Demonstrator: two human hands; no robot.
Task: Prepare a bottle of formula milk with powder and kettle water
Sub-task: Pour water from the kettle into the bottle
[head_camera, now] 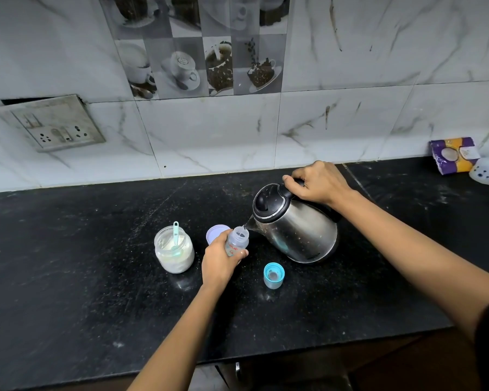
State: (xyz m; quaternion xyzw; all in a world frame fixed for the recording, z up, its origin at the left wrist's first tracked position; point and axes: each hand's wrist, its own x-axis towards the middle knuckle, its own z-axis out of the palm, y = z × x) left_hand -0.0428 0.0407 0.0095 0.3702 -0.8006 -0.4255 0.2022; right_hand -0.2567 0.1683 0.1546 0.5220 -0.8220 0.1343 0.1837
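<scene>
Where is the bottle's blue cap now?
Head view: the blue cap sits on the black counter, right of the left hand and in front of the kettle.

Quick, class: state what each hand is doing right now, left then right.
Left hand: closed round the small clear plastic baby bottle.
Right hand: closed round the handle of the tilted stainless-steel kettle.

Single view: one wide-angle camera worn on the head. It sits above the near edge of the countertop (82,263) and faces forward and down, toward the tiled wall (350,131) at 12 o'clock. Range is close, within arm's reach. The left hand (219,262), gripping the bottle (239,239), lies just below frame centre. The right hand (318,182), on the handle of the kettle (299,232), lies at 2 o'clock from it. Forearms enter at 6 and 4 o'clock.
</scene>
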